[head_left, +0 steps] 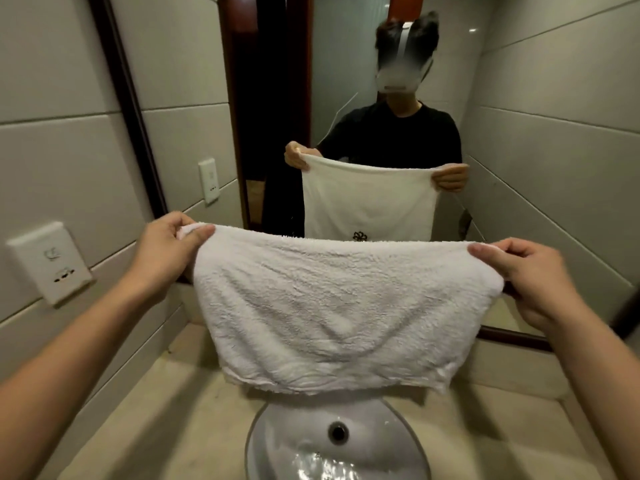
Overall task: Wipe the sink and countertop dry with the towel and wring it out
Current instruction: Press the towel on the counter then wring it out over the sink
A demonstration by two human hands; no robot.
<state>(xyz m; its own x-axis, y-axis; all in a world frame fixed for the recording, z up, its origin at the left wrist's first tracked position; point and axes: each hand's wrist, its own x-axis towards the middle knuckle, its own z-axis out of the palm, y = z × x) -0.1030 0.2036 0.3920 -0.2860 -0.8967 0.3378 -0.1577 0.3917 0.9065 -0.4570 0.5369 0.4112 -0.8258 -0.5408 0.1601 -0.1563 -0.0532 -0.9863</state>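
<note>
Stretching a white terry-cloth towel point(332, 306) between both hands above the round white sink point(332, 445).
Left hand point(169, 247) and right hand point(526, 275) each pinched a top corner; the towel hung clear of the beige countertop point(156, 427).

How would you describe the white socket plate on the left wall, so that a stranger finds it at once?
Start at the mirror's dark frame and look left, onto the tiled wall. The socket plate sits low there, above the left forearm. A similar white plate shows right of the frame; this one is left of it and looks bigger.
</note>
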